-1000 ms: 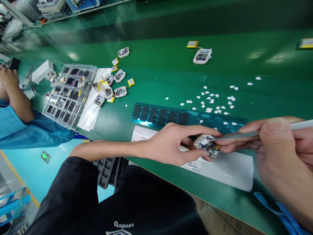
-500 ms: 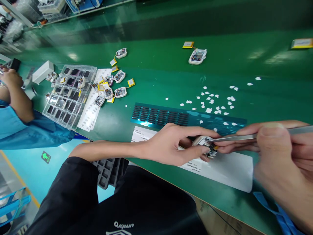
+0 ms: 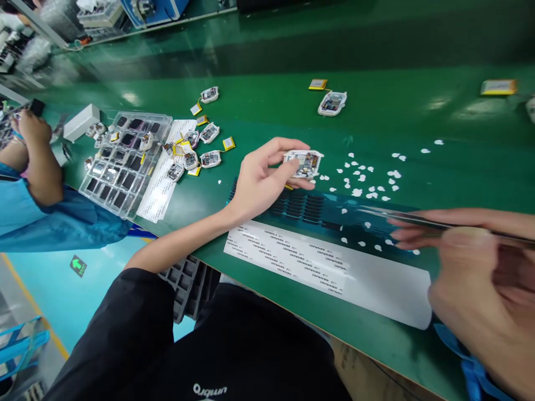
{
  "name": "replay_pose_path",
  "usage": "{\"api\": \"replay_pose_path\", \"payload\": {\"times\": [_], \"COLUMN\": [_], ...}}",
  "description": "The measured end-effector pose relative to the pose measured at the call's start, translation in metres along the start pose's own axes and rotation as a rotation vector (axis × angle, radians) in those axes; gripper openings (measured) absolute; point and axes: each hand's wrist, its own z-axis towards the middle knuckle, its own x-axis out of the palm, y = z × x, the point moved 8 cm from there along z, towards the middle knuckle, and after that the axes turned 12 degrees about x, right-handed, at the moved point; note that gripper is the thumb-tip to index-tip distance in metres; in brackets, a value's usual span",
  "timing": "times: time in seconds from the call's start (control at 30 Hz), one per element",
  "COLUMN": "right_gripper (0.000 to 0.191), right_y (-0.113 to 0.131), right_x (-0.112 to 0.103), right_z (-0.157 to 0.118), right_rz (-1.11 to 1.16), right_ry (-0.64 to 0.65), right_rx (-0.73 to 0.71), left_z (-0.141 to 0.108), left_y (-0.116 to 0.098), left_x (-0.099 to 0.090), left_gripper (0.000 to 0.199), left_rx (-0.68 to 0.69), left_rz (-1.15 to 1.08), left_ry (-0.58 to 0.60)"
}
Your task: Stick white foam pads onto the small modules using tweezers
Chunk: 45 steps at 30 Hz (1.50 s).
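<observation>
Far left: a co-worker's arm [image 3: 39,167] in a blue sleeve rests on the bench [image 3: 418,111] edge. Just beside it, a clear compartment tray [image 3: 121,159] of dark screens, each in its own cell, probably so they don't scratch.

Next to the tray: a printed sheet [image 3: 161,189], then a loose cluster of open white units [image 3: 196,147] with yellow batteries on their leads, dumped within reach.

Centre: left hand [image 3: 259,178] is raised off the bench, fingers [image 3: 288,146] pinched round the edges of one small white unit [image 3: 304,162], its open side with the board facing up and toward the camera. Edge grip keeps skin off the electronics.

Below it: a teal sheet of black strips [image 3: 292,203] and a long label strip [image 3: 330,267], laid flat along the near edge.

Right of centre: scattered white backing dots [image 3: 368,178].

Right: right hand [image 3: 480,262], blurred, fingers closed on metal tweezers [image 3: 401,214], tips over the teal sheet. Can't tell if the tips hold anything.

Far side: another unit [image 3: 332,103], well apart.
</observation>
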Motion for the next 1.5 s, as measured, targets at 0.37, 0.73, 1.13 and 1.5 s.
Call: {"api": "replay_pose_path", "payload": {"times": [0.37,0.73,1.13,1.5], "right_gripper": [0.020,0.026,0.025,0.014], "right_y": [0.022,0.020,0.017,0.019], "right_x": [0.010,0.010,0.014,0.012], "right_z": [0.012,0.014,0.015,0.002], "right_rz": [-0.130,-0.088,-0.069,-0.083], "right_ry": [0.159,0.207,0.232,0.258], "right_rx": [-0.147,-0.244,-0.346,-0.431], "left_z": [-0.002,-0.002,-0.034,-0.052], "left_y": [0.030,0.030,-0.016,-0.011], "left_x": [0.012,0.013,0.060,0.075], "left_gripper": [0.013,0.009,0.029,0.030], "left_rx": [-0.025,0.004,0.406,0.813], "left_rz": [0.102,0.079,0.475,0.832], "left_ry": [0.024,0.042,0.976,1.023]}}
